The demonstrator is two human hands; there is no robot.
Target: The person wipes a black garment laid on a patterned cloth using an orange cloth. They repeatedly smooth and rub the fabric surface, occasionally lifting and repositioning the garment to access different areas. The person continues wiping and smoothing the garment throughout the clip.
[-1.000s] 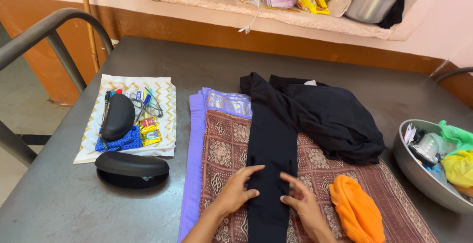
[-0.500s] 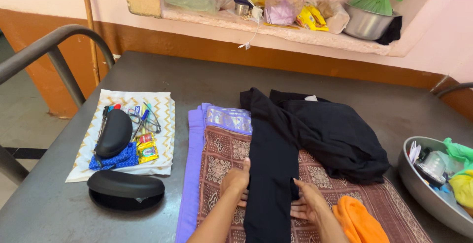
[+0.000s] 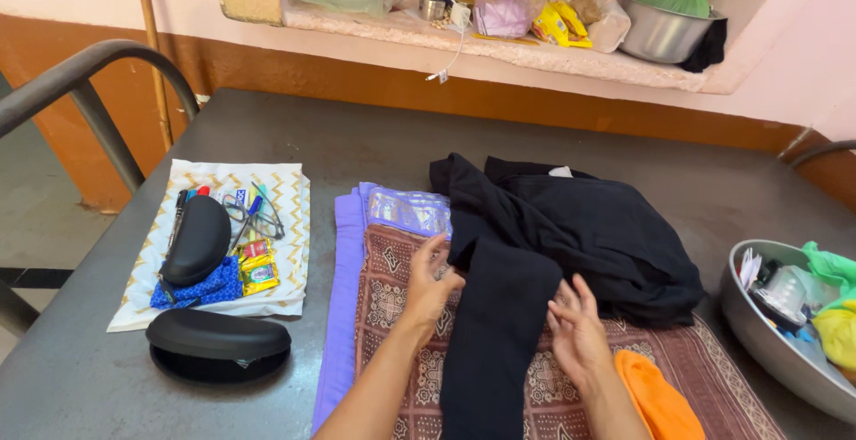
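black garment (image 3: 499, 315) lay on patterned cloth (image 3: 392, 288), long axis running away from person | left hand (image 3: 430, 284) gripped its left edge | right hand (image 3: 578, 333) spread open at right edge, equally near

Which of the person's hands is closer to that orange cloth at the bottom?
The right. The right hand hovers just up and left of the orange cloth, beside the black garment. The left hand is across that garment, farther away.
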